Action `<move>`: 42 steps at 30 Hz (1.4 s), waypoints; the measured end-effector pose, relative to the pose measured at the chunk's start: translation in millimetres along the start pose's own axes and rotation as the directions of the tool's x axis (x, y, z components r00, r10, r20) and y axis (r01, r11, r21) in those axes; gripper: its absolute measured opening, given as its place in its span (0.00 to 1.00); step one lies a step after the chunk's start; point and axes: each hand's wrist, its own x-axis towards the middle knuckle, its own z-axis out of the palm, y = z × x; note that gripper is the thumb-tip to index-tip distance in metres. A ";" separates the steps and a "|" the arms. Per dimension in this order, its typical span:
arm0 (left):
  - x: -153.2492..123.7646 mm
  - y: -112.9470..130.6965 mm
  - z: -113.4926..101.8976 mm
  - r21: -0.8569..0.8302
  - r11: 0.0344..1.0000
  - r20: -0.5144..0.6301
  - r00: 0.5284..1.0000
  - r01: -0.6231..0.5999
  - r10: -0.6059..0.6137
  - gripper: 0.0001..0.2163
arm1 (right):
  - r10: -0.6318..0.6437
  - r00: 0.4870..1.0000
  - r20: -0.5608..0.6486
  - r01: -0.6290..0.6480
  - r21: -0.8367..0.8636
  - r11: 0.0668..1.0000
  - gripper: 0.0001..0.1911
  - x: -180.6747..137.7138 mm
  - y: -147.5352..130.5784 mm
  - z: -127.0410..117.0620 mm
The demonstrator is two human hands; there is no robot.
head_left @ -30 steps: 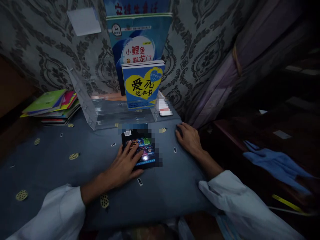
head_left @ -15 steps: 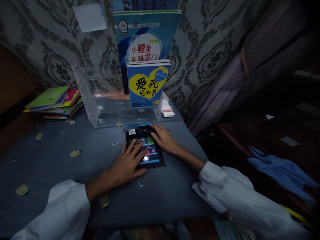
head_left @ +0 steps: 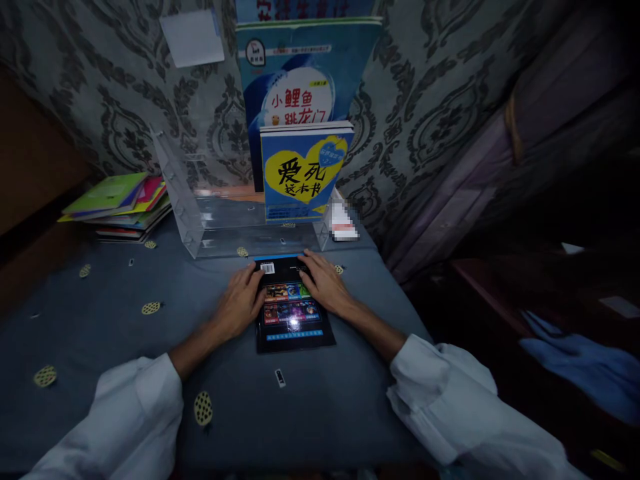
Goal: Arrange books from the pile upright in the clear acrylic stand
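A dark glossy book [head_left: 293,319] lies flat, back cover up, on the blue patterned tablecloth [head_left: 125,347]. My left hand [head_left: 240,303] rests on its upper left edge with fingers curled over the side. On the upper right edge lies my right hand [head_left: 323,283], its fingers reaching across the top near a white barcode. Both hands grip the book's far end. Just beyond stands a clear acrylic book stand [head_left: 220,220] holding a blue book with a yellow heart [head_left: 304,175] and a taller blue book [head_left: 295,80] behind it.
A stack of colourful books [head_left: 117,210] lies at the left by the patterned wall. A small white card [head_left: 344,223] sits right of the stand. Dark furniture with a blue cloth [head_left: 585,363] stands off the table's right edge.
My right hand moved left from the bare cloth onto the book's top right. My left hand slid from the cover's middle to its upper left edge.
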 end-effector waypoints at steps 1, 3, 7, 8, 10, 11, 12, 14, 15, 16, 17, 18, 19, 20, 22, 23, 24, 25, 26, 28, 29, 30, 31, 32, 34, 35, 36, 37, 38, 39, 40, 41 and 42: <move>0.0 0.0 0.0 0.009 1.000 0.004 1.000 -0.004 0.004 0.17 | -0.009 1.000 -0.002 0.009 -0.005 1.000 0.23 0.1 -0.1 -0.4; 0.4 0.6 -1.9 0.015 1.000 0.011 1.000 -0.022 0.022 0.17 | -0.017 1.000 -0.003 0.017 -0.013 1.000 0.22 0.3 -0.1 -1.3; 5.7 -0.4 -7.6 0.013 0.997 0.013 0.997 -0.072 0.072 0.14 | -0.010 1.000 0.001 0.010 -0.002 1.000 0.22 0.3 1.5 -3.3; 8.1 -1.3 -8.6 0.011 0.997 0.010 0.997 -0.079 0.079 0.13 | -0.011 1.000 0.000 0.011 0.014 1.000 0.22 0.1 2.4 -3.8; 13.3 -3.0 -9.8 0.005 0.996 0.010 0.996 -0.093 0.093 0.11 | -0.011 1.000 -0.007 0.011 0.054 0.998 0.22 -0.9 4.4 -4.7; 15.9 -3.7 -10.0 0.001 0.995 0.014 0.995 -0.102 0.102 0.10 | -0.007 1.000 -0.011 0.008 0.073 0.997 0.22 -1.6 5.4 -5.3; 18.3 -4.3 -10.0 -0.002 0.994 0.019 0.993 -0.113 0.113 0.09 | -0.001 1.000 -0.017 0.003 0.090 0.996 0.22 -2.2 6.3 -5.8; 22.1 -5.0 -9.6 -0.003 0.992 0.023 0.991 -0.130 0.130 0.09 | 0.012 0.999 -0.034 -0.007 0.120 0.993 0.22 -3.2 7.9 -7.0; 23.5 -5.3 -9.2 0.000 0.991 0.019 0.991 -0.134 0.134 0.08 | 0.019 0.999 -0.043 -0.013 0.136 0.991 0.21 -3.5 8.5 -7.6; 24.4 -5.7 -8.7 0.003 0.991 0.011 0.990 -0.137 0.137 0.08 | 0.026 0.998 -0.052 -0.018 0.154 0.988 0.21 -3.6 9.1 -8.2; 25.2 -6.1 -8.3 0.007 0.990 0.001 0.990 -0.141 0.141 0.08 | 0.035 0.998 -0.061 -0.024 0.174 0.985 0.21 -3.5 9.7 -8.8; 25.8 -6.7 -7.9 0.011 0.989 -0.007 0.989 -0.145 0.145 0.08 | 0.044 0.997 -0.068 -0.030 0.193 0.981 0.20 -3.3 10.4 -9.2; 26.3 -7.3 -7.6 0.015 0.988 -0.012 0.988 -0.151 0.151 0.09 | 0.053 0.996 -0.074 -0.036 0.212 0.977 0.20 -2.9 11.1 -9.4; 26.7 -7.9 -7.3 0.019 0.987 -0.015 0.987 -0.158 0.159 0.09 | 0.062 0.995 -0.079 -0.042 0.229 0.973 0.20 -2.5 11.9 -9.5; 27.7 -9.0 -7.0 0.028 0.985 -0.018 0.985 -0.170 0.171 0.09 | 0.073 0.993 -0.088 -0.048 0.259 0.965 0.20 -1.8 13.6 -9.1; 28.2 -9.5 -6.7 0.035 0.984 -0.019 0.985 -0.174 0.174 0.09 | 0.077 0.993 -0.093 -0.049 0.274 0.961 0.20 -1.5 14.4 -8.8; 28.5 -9.8 -6.3 0.042 0.983 -0.022 0.984 -0.176 0.177 0.09 | 0.080 0.992 -0.097 -0.049 0.288 0.956 0.20 -1.3 15.1 -8.4; 28.8 -10.0 -5.8 0.046 0.983 -0.026 0.983 -0.180 0.181 0.09 | 0.084 0.991 -0.101 -0.050 0.302 0.952 0.20 -1.2 15.6 -8.0; 28.9 -10.2 -5.1 0.046 0.982 -0.029 0.982 -0.186 0.187 0.09 | 0.086 0.991 -0.103 -0.050 0.314 0.948 0.20 -1.1 16.0 -7.6; 28.8 -10.3 -3.6 0.033 0.978 -0.031 0.978 -0.204 0.205 0.09 | 0.089 0.990 -0.107 -0.049 0.331 0.942 0.20 -1.2 16.5 -6.9; 28.6 -10.4 -3.0 0.025 0.977 -0.031 0.977 -0.212 0.212 0.09 | 0.089 0.990 -0.110 -0.047 0.336 0.941 0.20 -1.3 16.7 -6.6; 28.5 -10.4 -2.8 0.021 0.976 -0.027 0.976 -0.216 0.216 0.10 | 0.088 0.989 -0.114 -0.045 0.340 0.939 0.20 -1.4 16.9 -6.3; 28.6 -10.2 -3.0 0.023 0.976 -0.020 0.976 -0.216 0.217 0.10 | 0.088 0.989 -0.119 -0.042 0.342 0.939 0.20 -1.5 17.1 -6.0; 29.0 -9.8 -3.8 0.032 0.976 -0.011 0.977 -0.213 0.214 0.10 | 0.087 0.989 -0.123 -0.040 0.344 0.938 0.20 -1.5 17.3 -5.7; 31.1 -7.7 -7.3 0.069 0.975 0.019 0.978 -0.209 0.208 0.11 | 0.084 0.988 -0.126 -0.036 0.345 0.938 0.20 -1.3 17.8 -4.9; 33.1 -5.7 -9.8 0.096 0.973 0.040 0.978 -0.209 0.206 0.11 | 0.083 0.989 -0.125 -0.035 0.344 0.938 0.20 -1.2 18.1 -4.5; 35.6 -2.9 -12.6 0.129 0.969 0.066 0.977 -0.210 0.203 0.12 | 0.082 0.989 -0.124 -0.035 0.343 0.939 0.20 -1.0 18.3 -4.0; 38.7 0.5 -15.5 0.167 0.963 0.096 0.976 -0.210 0.196 0.13 | 0.083 0.989 -0.125 -0.036 0.342 0.939 0.20 -0.8 18.5 -3.6; 42.1 4.6 -18.2 0.209 0.956 0.127 0.975 -0.207 0.183 0.15 | 0.085 0.988 -0.126 -0.037 0.340 0.940 0.20 -0.7 18.6 -3.1; 45.7 9.2 -20.5 0.254 0.946 0.159 0.973 -0.202 0.165 0.16 | 0.086 0.988 -0.127 -0.039 0.338 0.940 0.20 -0.5 18.7 -2.7; 49.1 14.0 -22.2 0.297 0.934 0.187 0.972 -0.197 0.145 0.16 | 0.087 0.988 -0.128 -0.040 0.336 0.941 0.20 -0.4 18.8 -2.4; 52.1 18.8 -23.2 0.334 0.922 0.209 0.970 -0.193 0.128 0.15 | 0.087 0.988 -0.129 -0.040 0.333 0.942 0.20 -0.3 18.8 -2.2; 54.5 23.4 -23.5 0.364 0.912 0.222 0.968 -0.190 0.113 0.14 | 0.085 0.988 -0.129 -0.038 0.331 0.943 0.20 -0.2 18.8 -2.1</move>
